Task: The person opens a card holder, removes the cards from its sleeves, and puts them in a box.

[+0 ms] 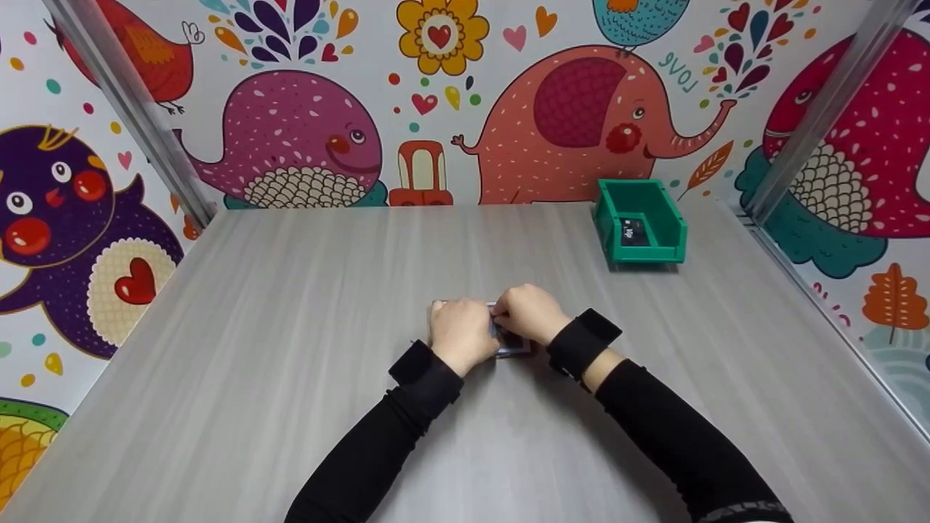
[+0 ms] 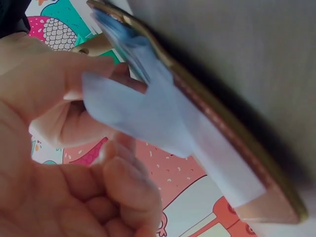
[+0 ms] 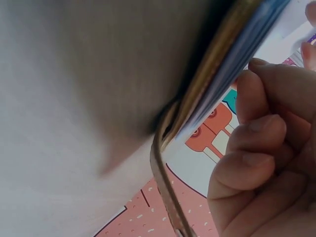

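Observation:
A brown-edged card holder (image 2: 217, 118) with clear plastic sleeves (image 2: 143, 108) lies open on the table, partly covered by both hands. Over its left half, my left hand (image 1: 461, 334) has curled fingers and holds the sleeves; one clear sleeve stands up, bent, beside its thumb. From the right, my right hand (image 1: 534, 312) pinches at the sleeves' edge with thumb and forefinger, its other fingers folded. Exactly what lies between those fingertips is hidden. A strap with a snap (image 3: 168, 190) sticks out from the holder's side. A dark printed face (image 1: 511, 340) shows between the hands.
At the back right of the table (image 1: 290, 327) stands a green open-fronted bin (image 1: 647, 254), with a small black item (image 1: 633, 232) bearing white marks inside. Walls with cartoon animals and metal posts enclose the table's back and sides.

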Demonstrator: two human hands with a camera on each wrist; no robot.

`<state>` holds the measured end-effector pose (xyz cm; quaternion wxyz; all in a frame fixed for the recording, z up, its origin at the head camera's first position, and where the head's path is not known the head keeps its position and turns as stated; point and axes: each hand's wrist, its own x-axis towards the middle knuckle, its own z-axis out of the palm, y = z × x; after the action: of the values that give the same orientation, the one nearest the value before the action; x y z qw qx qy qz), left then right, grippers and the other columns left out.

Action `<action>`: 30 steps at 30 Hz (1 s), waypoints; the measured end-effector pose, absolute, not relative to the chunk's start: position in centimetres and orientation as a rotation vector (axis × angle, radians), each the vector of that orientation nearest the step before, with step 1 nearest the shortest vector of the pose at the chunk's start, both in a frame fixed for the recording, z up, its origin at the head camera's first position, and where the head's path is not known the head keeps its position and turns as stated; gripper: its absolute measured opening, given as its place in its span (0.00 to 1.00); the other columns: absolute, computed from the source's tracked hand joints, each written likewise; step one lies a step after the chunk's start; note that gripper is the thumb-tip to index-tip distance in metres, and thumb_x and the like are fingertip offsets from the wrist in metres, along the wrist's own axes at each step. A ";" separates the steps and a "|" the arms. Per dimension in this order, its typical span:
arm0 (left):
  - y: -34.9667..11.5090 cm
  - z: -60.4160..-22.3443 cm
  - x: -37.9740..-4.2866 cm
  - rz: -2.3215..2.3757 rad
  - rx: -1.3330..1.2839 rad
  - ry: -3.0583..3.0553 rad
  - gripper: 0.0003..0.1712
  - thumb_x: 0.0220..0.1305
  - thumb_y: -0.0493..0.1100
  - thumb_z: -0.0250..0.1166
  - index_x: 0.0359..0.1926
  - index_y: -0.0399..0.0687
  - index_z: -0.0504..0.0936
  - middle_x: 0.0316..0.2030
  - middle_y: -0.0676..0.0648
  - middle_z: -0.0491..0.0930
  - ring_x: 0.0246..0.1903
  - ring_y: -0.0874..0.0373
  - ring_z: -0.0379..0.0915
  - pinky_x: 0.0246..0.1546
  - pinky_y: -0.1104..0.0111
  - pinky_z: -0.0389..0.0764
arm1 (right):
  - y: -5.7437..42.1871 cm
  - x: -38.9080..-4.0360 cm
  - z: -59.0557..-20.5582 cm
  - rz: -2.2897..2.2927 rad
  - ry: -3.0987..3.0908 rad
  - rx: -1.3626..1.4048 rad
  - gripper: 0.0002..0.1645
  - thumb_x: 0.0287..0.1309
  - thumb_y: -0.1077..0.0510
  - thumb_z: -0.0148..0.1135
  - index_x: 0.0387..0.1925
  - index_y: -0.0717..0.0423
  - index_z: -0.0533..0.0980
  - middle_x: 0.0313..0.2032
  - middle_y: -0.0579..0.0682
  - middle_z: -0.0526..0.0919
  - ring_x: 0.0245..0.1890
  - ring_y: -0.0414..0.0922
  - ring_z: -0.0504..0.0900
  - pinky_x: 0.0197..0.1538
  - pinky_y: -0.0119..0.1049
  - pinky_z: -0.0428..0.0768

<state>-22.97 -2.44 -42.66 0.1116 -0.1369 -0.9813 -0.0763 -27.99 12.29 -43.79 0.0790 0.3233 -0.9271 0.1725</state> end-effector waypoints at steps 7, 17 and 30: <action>-2.3 -42.7 -22.9 -0.220 -0.404 -2.896 0.13 0.43 0.47 0.74 0.25 0.49 0.79 0.27 0.48 0.80 0.31 0.51 0.77 0.39 0.56 0.68 | 12.2 -27.7 -43.5 0.501 -2.773 1.003 0.02 0.54 0.65 0.71 0.28 0.57 0.87 0.25 0.49 0.86 0.22 0.42 0.77 0.31 0.39 0.77; -2.7 -42.4 -22.7 -0.238 -0.387 -2.890 0.11 0.44 0.44 0.72 0.24 0.49 0.77 0.27 0.48 0.79 0.30 0.50 0.76 0.35 0.59 0.66 | 12.2 -27.7 -43.5 0.490 -2.789 0.985 0.03 0.53 0.65 0.71 0.28 0.56 0.87 0.24 0.47 0.84 0.21 0.41 0.74 0.29 0.37 0.75; -4.6 -41.7 -22.3 -0.305 -0.327 -2.880 0.12 0.42 0.43 0.74 0.27 0.44 0.81 0.27 0.46 0.81 0.29 0.49 0.77 0.35 0.58 0.67 | 12.2 -27.7 -43.5 0.460 -2.799 0.960 0.04 0.52 0.64 0.72 0.24 0.54 0.85 0.24 0.46 0.84 0.21 0.41 0.74 0.29 0.40 0.76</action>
<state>-22.28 -4.57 -41.72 0.1133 -0.1114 -0.9818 -0.1038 -27.71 12.15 -43.52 0.0732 0.3196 -0.9322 0.1533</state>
